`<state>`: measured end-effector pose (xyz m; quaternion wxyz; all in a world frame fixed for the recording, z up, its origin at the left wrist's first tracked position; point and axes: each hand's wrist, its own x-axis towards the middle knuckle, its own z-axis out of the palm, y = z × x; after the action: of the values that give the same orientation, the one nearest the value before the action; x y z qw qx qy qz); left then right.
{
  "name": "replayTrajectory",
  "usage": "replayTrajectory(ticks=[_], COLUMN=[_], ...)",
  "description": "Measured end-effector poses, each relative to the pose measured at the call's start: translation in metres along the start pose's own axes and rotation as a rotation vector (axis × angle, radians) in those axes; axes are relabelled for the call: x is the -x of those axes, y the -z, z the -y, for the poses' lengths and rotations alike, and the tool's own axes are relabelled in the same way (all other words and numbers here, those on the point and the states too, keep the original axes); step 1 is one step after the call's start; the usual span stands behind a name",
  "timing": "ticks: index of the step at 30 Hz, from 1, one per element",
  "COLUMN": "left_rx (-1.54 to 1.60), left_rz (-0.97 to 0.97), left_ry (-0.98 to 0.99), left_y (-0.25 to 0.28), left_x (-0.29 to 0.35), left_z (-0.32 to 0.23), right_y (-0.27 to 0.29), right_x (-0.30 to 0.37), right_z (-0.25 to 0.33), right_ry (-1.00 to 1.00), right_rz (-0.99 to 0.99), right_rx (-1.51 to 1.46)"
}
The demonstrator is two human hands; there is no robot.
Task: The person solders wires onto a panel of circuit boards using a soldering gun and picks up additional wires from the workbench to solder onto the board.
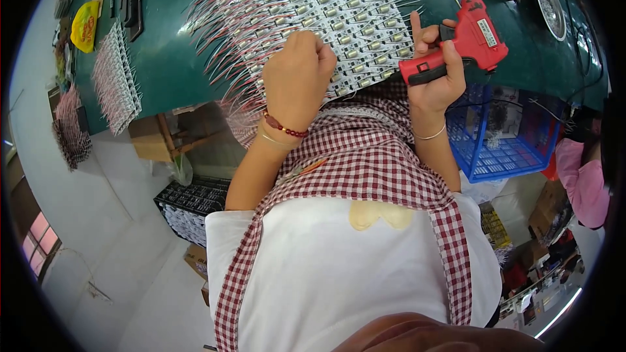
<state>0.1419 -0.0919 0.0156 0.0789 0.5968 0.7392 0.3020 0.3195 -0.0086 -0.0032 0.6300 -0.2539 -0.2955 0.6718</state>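
A large panel of small white circuit boards (pixel 357 26) lies on the green table in front of me. Rows of small metal parts cover it, and thin red and pale wires stick out along its left side. My left hand (pixel 298 72) is closed over the panel's near part, its fingers curled; whatever they pinch is hidden. To the right, my right hand (pixel 435 85) grips a red soldering gun (pixel 481 36) by its handle, with the index finger stretched out. The gun's metal tip points up and away, beyond the panel's right edge.
Smaller wired boards (pixel 117 78) and a yellow packet (pixel 85 26) lie at the left of the green table (pixel 166 58). A black box with a round metal dish (pixel 553 18) stands at the far right. Below the table's edge is a blue plastic crate (pixel 505 166).
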Motion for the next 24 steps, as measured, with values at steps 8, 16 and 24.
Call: replayTrajectory(ticks=[8,16,24], left_rx=[-0.154,0.078,0.154], left_rz=[-0.012,0.225,0.092], left_ry=[0.18,-0.168,0.068], left_y=[0.017,-0.012,0.011], left_x=[0.021,-0.013,0.007], left_z=[0.006,-0.03,-0.014], right_y=[0.001,-0.001,0.0], right_x=[0.0,0.0,0.0], right_z=[-0.001,-0.002,-0.001], right_ry=[-0.002,-0.001,-0.006], right_rz=[0.033,0.009,0.032], right_rx=[-0.007,0.009,-0.012])
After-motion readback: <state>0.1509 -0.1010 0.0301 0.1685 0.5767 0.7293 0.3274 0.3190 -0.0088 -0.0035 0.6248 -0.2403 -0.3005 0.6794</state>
